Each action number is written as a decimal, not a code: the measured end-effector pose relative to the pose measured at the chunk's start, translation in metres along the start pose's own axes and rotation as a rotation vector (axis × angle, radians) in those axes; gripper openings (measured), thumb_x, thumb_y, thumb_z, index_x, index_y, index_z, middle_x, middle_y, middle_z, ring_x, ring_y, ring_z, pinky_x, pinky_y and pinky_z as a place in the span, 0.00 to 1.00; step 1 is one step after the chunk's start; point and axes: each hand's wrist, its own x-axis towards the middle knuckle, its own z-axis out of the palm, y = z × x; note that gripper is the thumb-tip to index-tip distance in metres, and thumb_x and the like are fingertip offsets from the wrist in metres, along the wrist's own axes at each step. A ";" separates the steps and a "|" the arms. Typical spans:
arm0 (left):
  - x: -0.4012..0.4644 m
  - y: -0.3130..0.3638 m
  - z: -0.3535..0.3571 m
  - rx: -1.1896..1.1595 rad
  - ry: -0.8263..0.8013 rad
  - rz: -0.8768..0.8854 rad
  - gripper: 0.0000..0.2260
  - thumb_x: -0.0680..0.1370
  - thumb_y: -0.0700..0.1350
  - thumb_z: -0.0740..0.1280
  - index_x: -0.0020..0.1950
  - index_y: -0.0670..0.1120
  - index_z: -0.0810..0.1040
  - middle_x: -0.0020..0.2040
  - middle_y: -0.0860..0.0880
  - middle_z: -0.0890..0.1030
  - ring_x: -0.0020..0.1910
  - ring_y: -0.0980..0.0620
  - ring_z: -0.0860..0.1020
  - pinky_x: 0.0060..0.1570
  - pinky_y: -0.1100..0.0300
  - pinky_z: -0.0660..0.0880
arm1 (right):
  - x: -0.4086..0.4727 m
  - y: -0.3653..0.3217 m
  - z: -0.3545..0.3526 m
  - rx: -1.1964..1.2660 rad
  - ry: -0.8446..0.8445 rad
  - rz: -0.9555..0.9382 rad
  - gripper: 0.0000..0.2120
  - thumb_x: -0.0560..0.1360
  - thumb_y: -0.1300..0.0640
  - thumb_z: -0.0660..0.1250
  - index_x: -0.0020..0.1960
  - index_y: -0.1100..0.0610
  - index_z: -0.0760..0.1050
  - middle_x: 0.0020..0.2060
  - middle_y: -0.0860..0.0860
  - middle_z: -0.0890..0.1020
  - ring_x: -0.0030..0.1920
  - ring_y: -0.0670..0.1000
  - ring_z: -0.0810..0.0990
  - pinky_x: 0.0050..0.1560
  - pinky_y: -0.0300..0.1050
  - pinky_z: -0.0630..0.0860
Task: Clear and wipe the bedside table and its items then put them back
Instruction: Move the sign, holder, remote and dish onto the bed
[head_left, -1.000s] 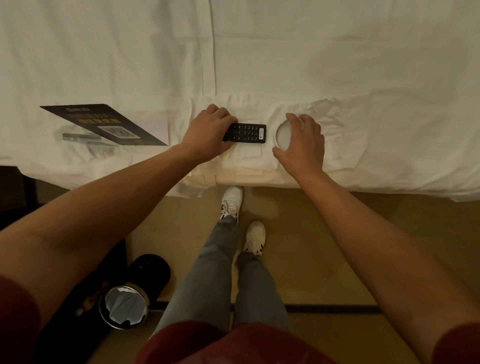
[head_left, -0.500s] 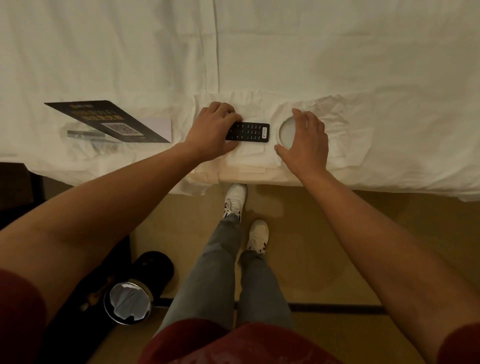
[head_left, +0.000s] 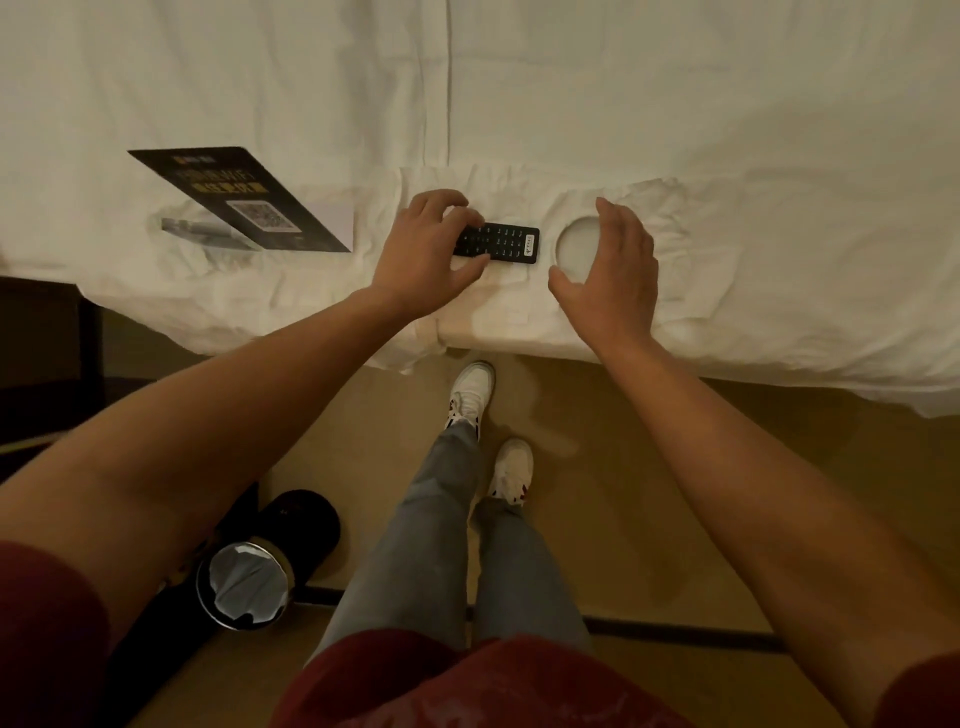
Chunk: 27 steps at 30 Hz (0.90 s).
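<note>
Your left hand (head_left: 423, 249) pinches the remote (head_left: 498, 242) on the bed (head_left: 675, 104). Right of the remote, your right hand (head_left: 610, 275) hovers spread over the white dish (head_left: 574, 248), holding nothing.

Sign card (head_left: 244, 202) bears a QR code; text illegible.

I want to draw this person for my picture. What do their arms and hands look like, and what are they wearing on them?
Both forearms are bare. Dark red sleeves end above the elbows, showing at the bottom corners. The left hand and right hand wear no gloves; no rings, watch or bracelets show on them or the wrists.
</note>
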 end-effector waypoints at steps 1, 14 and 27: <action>-0.007 0.003 -0.001 -0.009 0.023 -0.009 0.21 0.77 0.55 0.69 0.65 0.45 0.78 0.68 0.43 0.75 0.69 0.42 0.71 0.68 0.48 0.69 | -0.005 -0.001 -0.004 0.008 0.003 -0.012 0.40 0.73 0.45 0.71 0.80 0.54 0.61 0.77 0.56 0.67 0.75 0.59 0.66 0.71 0.56 0.69; -0.126 0.011 -0.033 -0.130 0.338 -0.237 0.18 0.79 0.52 0.70 0.65 0.44 0.78 0.68 0.42 0.75 0.69 0.43 0.72 0.68 0.48 0.70 | -0.070 -0.038 -0.048 0.219 0.028 -0.264 0.26 0.74 0.50 0.71 0.70 0.55 0.70 0.67 0.51 0.72 0.60 0.54 0.78 0.53 0.53 0.79; -0.257 -0.098 -0.058 -0.130 0.544 -0.547 0.19 0.79 0.54 0.69 0.66 0.46 0.78 0.68 0.44 0.75 0.69 0.46 0.72 0.69 0.50 0.71 | -0.105 -0.188 0.018 0.242 -0.135 -0.634 0.26 0.76 0.50 0.70 0.72 0.53 0.72 0.69 0.52 0.72 0.65 0.54 0.77 0.58 0.54 0.80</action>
